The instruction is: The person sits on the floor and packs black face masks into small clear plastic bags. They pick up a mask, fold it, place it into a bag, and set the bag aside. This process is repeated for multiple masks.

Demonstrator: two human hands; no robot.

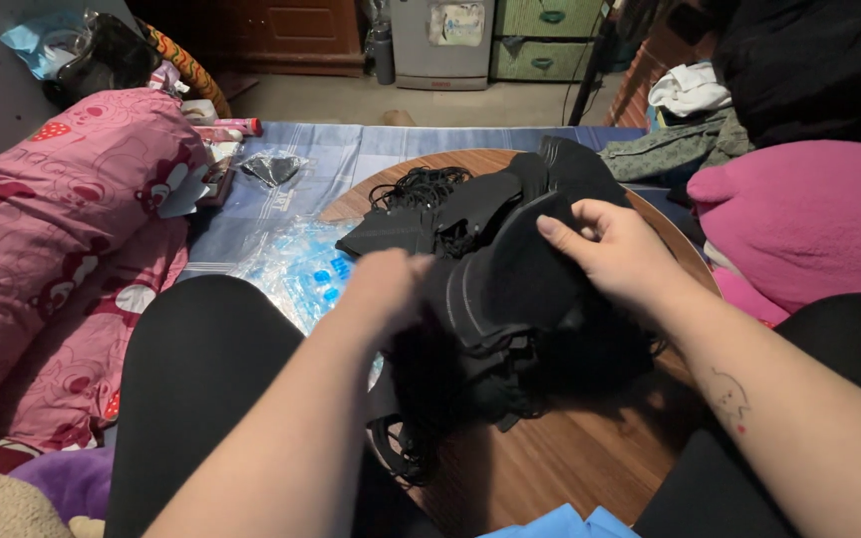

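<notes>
A heap of black face masks [495, 289] with tangled ear loops lies on a round wooden tray table [590, 458] across my lap. My right hand [615, 249] grips the top of a stack of the black masks, fingers curled over its edge. My left hand [386, 289] is closed on the lower left side of the same stack. More black masks [421, 214] are spread out at the far side of the table.
A pile of clear plastic wrappers [296, 264] lies on the blue bedsheet [351, 149] left of the table. A pink patterned bolster [62, 229] runs along the left. A pink cushion [809, 214] sits right. One packed black mask [273, 167] lies farther off.
</notes>
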